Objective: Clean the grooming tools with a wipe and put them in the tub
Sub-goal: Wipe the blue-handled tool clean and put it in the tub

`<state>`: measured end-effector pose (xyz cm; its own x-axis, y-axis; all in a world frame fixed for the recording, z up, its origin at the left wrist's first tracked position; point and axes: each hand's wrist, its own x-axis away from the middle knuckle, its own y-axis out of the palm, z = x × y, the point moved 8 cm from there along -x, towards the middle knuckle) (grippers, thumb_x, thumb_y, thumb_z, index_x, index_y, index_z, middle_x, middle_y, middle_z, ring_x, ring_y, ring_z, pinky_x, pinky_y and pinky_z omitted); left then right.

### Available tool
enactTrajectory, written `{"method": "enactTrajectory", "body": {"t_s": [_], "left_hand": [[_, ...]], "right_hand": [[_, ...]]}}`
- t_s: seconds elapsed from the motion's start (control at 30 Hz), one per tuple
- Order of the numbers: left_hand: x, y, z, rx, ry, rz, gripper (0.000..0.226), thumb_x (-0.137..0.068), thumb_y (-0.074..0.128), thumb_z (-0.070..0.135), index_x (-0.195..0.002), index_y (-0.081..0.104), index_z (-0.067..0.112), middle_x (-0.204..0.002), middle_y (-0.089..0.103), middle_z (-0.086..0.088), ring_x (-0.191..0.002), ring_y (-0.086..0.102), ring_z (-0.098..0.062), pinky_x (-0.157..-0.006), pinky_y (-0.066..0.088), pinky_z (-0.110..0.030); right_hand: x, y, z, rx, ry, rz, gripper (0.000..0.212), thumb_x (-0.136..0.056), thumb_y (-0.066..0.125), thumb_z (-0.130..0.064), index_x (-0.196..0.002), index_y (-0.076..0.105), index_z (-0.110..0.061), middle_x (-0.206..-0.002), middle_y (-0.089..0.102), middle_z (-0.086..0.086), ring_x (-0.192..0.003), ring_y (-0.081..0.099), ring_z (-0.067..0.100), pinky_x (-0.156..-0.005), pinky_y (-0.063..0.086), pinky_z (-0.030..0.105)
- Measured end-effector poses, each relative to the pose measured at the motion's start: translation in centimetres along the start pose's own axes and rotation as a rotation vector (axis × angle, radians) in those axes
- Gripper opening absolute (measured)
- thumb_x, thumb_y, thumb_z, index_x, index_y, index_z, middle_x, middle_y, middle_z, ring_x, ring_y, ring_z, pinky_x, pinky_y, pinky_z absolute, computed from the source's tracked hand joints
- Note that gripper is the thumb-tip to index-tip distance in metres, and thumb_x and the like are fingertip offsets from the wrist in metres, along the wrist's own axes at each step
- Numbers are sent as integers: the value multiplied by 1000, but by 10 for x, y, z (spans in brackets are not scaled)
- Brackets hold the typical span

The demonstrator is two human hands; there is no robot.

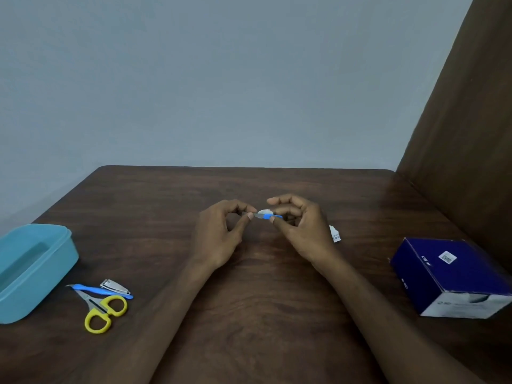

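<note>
Spanning the lower half of the head view, a dark wooden table (249, 300) carries every item. At the far left edge sits the open teal tub (33, 270), well apart from both hands; on the right stands a dark blue box (451, 275), presumably the wipe supply. Just beside the tub lie three tools not yet handled: yellow-handled scissors (104, 311), a blue-handled tool (102, 290) and a metal nail clipper (114, 286), the last two touching. At table centre, raised a little above the surface, the left hand (219, 234) pinches the metal tip of a small blue-handled implement (267, 216) between thumb and forefinger. The right hand (302, 225) pinches its blue end, fingers curled, with a small white wipe (264, 211) apparently pressed on the blade, though this detail is too small to confirm. The implement's long axis runs left to right between the hands. A torn white wrapper (335, 233) lies just right of the right hand. The tub lies on the left hand's side, and the path toward it is unobstructed.
</note>
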<state>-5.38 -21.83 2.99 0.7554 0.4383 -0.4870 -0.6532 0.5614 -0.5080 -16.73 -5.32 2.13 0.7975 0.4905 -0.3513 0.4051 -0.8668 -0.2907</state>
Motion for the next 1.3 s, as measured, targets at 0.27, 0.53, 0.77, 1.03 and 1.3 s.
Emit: {"method": "enactTrajectory", "body": {"t_s": [0.27, 0.53, 0.77, 1.03, 1.3], "left_hand": [[0, -2, 2, 41, -36, 4, 9, -100, 76, 22, -100, 80, 30, -55, 66, 16, -47, 67, -6, -56, 44, -12], [0, -3, 2, 33, -63, -10, 6, -101, 75, 26, -102, 79, 30, -52, 63, 25, -49, 68, -5, -57, 47, -14], [1, -3, 1, 36, -71, -1, 7, -101, 75, 27, -101, 80, 32, -63, 72, 13, -48, 68, -5, -53, 43, -10], [1, -1, 1, 66, -73, -7, 7, -101, 76, 26, -101, 81, 30, -63, 74, 3, -48, 67, -7, -54, 43, -10], [0, 0, -3, 66, -92, -12, 6, -100, 76, 30, -101, 80, 34, -63, 73, 10, -48, 67, -6, -54, 45, -12]], "right_hand": [[-1, -6, 1, -41, 17, 39, 29, -84, 89, -15, -106, 75, -28, -84, 82, -9, -70, 65, 11, -75, 57, 31], [-1, -19, 2, -55, 5, 189, 31, -75, 97, -22, -94, 73, -27, -80, 80, -4, -60, 57, 8, -63, 51, 29], [0, -5, -1, -26, -12, 87, 27, -84, 89, -16, -103, 72, -28, -81, 81, -16, -61, 62, 9, -67, 50, 27], [2, -1, -1, -66, 17, 11, 32, -89, 84, -11, -111, 69, -29, -93, 83, -9, -67, 74, 12, -74, 60, 34], [2, -24, 3, 76, 24, 254, 34, -74, 98, -31, -97, 74, -30, -80, 76, -14, -52, 54, 2, -59, 46, 19]]}}
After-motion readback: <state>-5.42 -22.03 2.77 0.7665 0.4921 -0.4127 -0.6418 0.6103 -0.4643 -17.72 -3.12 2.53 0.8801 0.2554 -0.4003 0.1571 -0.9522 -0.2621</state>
